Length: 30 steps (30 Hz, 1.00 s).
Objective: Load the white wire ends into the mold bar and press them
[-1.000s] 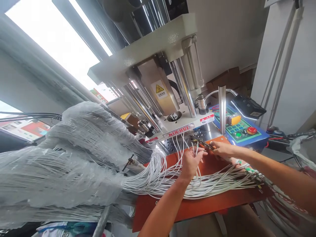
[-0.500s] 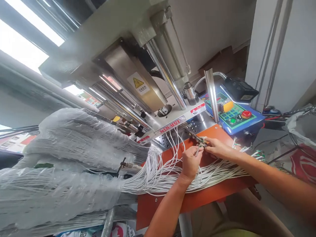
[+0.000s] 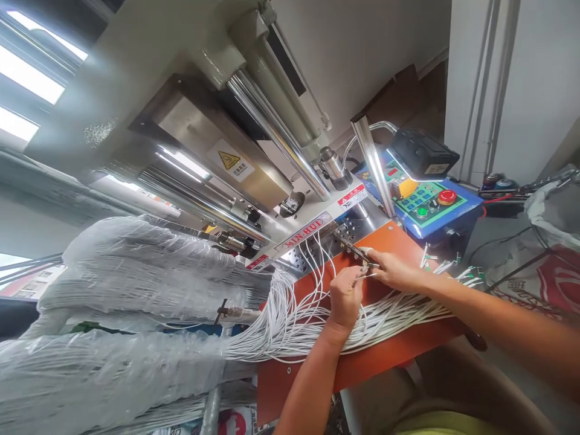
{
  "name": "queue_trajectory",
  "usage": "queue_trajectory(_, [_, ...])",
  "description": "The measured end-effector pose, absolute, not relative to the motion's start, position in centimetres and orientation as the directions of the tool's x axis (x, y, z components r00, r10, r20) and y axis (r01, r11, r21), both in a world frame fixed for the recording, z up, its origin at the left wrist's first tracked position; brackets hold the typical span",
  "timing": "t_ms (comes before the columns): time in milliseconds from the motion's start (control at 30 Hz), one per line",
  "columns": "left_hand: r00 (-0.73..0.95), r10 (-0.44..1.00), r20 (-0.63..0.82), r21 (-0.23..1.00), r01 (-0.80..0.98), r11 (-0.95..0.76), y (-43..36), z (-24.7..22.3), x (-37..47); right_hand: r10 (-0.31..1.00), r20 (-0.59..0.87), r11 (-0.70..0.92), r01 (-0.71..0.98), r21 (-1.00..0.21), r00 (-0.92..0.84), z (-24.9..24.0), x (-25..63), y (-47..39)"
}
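My left hand (image 3: 347, 293) is closed in a pinch on the end of a white cable, over the orange board (image 3: 317, 377). To its right, my right hand (image 3: 392, 270) grips one end of a dark metal strip (image 3: 351, 246), which slants up and left toward the machine's perforated plate. The cable end in my left hand lies close beside the strip. Many white cables (image 3: 276, 326) run across the board beneath both hands, and their green-tipped ends (image 3: 471, 275) lie at the right.
A press machine (image 3: 235, 172) stands over the board's far edge. The blue control box (image 3: 430, 205) with red and green buttons is at the right. Plastic-wrapped cable bundles (image 3: 136, 272) fill the left, beside a small clamp (image 3: 222, 310).
The camera view has shifted, so the machine appears lower and further left. My left hand has moved slightly away from the strip, with the cable end still pinched. My right hand stays on the strip.
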State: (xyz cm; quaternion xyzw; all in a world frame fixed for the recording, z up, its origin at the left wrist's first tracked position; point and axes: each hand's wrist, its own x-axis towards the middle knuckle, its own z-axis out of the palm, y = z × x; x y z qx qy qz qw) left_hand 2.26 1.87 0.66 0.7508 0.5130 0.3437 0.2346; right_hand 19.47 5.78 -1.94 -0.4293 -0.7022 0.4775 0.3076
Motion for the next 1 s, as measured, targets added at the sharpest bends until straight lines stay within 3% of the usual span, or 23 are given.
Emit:
queue_trajectory(100, [0.197, 0.95, 0.241, 0.741, 0.594, -0.312, 2.3, 0.2, 2.1, 0.906, 0.0, 0.169, 0.363, -0.916, -0.422, -2.6, 19.4, 6.0])
queue_trajectory(233, [0.123, 0.989, 0.083, 0.832, 0.537, -0.137, 2.9, 0.1, 1.8, 0.885, -0.066, 0.128, 0.378, -0.917, -0.46, -2.1, 19.7, 6.1])
queue_trajectory(300, [0.171, 0.985, 0.017, 0.874, 0.476, -0.098, 3.2, 0.6, 1.7, 0.875, -0.087, 0.114, 0.378, -0.919, -0.477, -1.6, 19.9, 6.1])
queue_trajectory(400, [0.254, 0.966, 0.037, 0.899, 0.415, -0.143, 3.5, 1.3, 1.6, 0.883, -0.079, 0.115, 0.377, -0.919, -0.462, -1.2, 19.9, 6.2])
queue_trajectory(700, [0.219, 0.967, -0.128, 0.943, 0.328, 0.05, 3.8, 0.9, 1.5, 0.809, -0.158, -0.049, 0.204, -0.978, -0.567, -2.0, 20.3, 6.6])
queue_trajectory(800, [0.237, 0.965, -0.115, 0.952, 0.303, 0.04, 3.8, 1.2, 1.2, 0.787, -0.182, -0.097, 0.173, -0.98, -0.59, -2.0, 20.3, 6.5])
queue_trajectory(1000, [0.153, 0.988, -0.03, 0.961, 0.278, -0.014, 3.9, 1.6, 0.7, 0.848, -0.038, 0.123, 0.267, -0.956, -0.528, -1.8, 20.3, 6.2])
